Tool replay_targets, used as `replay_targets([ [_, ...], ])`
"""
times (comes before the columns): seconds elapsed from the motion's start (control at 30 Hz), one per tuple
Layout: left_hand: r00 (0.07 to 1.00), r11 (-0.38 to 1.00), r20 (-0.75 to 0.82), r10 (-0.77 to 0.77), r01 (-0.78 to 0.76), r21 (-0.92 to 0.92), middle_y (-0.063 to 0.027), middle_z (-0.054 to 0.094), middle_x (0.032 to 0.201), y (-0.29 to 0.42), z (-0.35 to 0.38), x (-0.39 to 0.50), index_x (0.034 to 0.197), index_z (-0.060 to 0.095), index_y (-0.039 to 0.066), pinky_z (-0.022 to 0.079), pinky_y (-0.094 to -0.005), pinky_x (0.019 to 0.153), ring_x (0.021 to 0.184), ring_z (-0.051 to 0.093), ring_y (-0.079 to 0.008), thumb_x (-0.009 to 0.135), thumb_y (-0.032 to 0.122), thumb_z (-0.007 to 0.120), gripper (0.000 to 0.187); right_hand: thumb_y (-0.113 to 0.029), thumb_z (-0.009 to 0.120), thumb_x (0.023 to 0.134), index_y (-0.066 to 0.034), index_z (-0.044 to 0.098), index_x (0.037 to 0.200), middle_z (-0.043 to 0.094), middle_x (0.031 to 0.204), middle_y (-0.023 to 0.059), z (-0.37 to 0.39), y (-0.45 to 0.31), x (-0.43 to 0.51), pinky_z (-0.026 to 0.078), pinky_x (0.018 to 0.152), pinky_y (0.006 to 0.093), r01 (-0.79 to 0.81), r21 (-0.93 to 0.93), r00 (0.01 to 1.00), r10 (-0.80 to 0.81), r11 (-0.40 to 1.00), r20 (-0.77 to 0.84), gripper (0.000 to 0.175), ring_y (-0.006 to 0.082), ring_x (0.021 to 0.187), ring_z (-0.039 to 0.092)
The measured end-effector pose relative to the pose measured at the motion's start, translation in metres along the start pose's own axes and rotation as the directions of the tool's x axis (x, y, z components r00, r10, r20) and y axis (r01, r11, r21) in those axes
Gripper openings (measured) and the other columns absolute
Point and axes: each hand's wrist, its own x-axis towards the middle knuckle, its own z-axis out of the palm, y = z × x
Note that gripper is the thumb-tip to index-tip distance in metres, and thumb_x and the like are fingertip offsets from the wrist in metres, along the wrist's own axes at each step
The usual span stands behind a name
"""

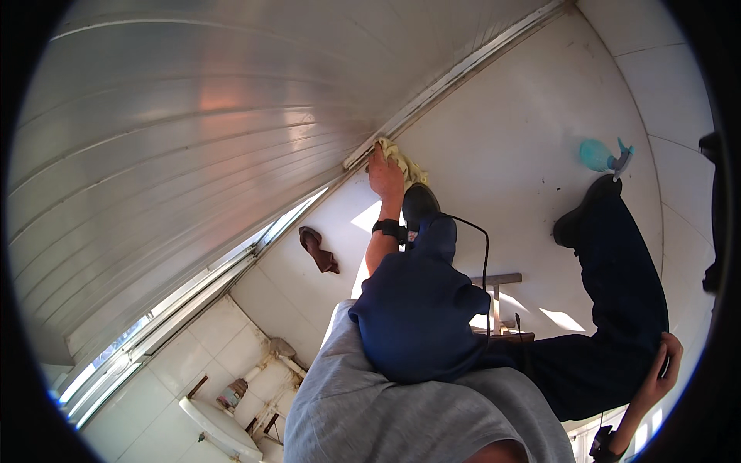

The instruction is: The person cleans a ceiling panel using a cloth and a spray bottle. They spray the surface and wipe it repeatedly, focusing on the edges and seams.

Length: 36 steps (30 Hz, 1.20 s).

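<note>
My left hand (385,173) presses a pale yellow cloth (408,165) against the end of a dirty white frame rail (428,98), low down where the ribbed panel (231,116) meets the floor. Part of the cloth hangs free beside the hand, just ahead of a dark shoe (421,202). My right hand (668,362) rests at my bent right knee, in dark blue trousers (625,278), with fingers loosely curled and nothing visible in them. Both wrists wear black bands. A dark brown crumpled cloth (318,250) lies on the floor left of my left forearm.
A spray bottle (596,155) with turquoise liquid lies or stands by my right shoe (584,214). Beneath me is a low wooden stool (498,279). A black cable (485,249) loops near my left leg. At lower left are a white basin (220,425) and stained pipes (292,366).
</note>
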Motion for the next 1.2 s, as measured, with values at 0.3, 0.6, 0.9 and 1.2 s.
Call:
replay_targets([
  [0.3, 0.946, 0.953, -0.146, -0.290, 0.299, 0.042, -0.0251, 0.062, 0.126, -0.050, -0.022, -0.006, 0.137, 0.056, -0.001, 0.051, -0.0497, 0.094, 0.112, 0.062, -0.0437, 0.091, 0.011, 0.061, 0.048, -0.005, 0.052, 0.104, 0.0034, 0.062, 0.104, 0.065, 0.107, 0.0123, 0.001, -0.002, 0.000, 0.043, 0.104, 0.0329, -0.041, 0.018, 0.999, 0.041, 0.999, -0.003, 0.013, 0.0220, 0.105, 0.062],
  [0.6, 0.974, 0.976, -0.080, -0.212, 0.215, 0.028, -0.0255, 0.062, 0.127, -0.045, -0.039, -0.005, 0.142, 0.052, 0.001, 0.053, -0.0511, 0.089, 0.111, 0.062, -0.0438, 0.090, 0.009, 0.060, 0.053, -0.006, 0.052, 0.104, 0.0021, 0.063, 0.104, 0.066, 0.108, 0.0129, 0.000, -0.004, 0.001, 0.044, 0.104, 0.0340, -0.026, 0.002, 1.000, 0.026, 1.000, 0.009, 0.014, 0.0235, 0.106, 0.062],
  [0.9, 0.998, 0.996, 0.008, 0.067, -0.068, 0.062, -0.0194, 0.062, 0.126, 0.011, -0.012, 0.003, 0.143, 0.052, 0.007, 0.053, -0.0514, 0.086, 0.108, 0.063, -0.0427, 0.090, 0.012, 0.060, 0.053, -0.006, 0.052, 0.104, 0.0027, 0.063, 0.103, 0.066, 0.108, 0.0125, 0.001, -0.006, 0.001, 0.044, 0.103, 0.0336, -0.009, -0.019, 1.000, 0.009, 1.000, -0.005, 0.014, 0.0232, 0.105, 0.063],
  [1.2, 0.971, 0.970, -0.106, -0.213, 0.224, 0.096, -0.0216, 0.061, 0.125, -0.047, -0.045, -0.005, 0.145, 0.050, 0.006, 0.054, -0.0490, 0.087, 0.108, 0.063, -0.0430, 0.091, 0.013, 0.062, 0.056, -0.005, 0.052, 0.104, 0.0035, 0.062, 0.103, 0.065, 0.107, 0.0123, 0.002, 0.000, -0.001, 0.044, 0.102, 0.0334, -0.054, 0.025, 0.998, 0.054, 0.998, -0.011, 0.014, 0.0222, 0.103, 0.062],
])
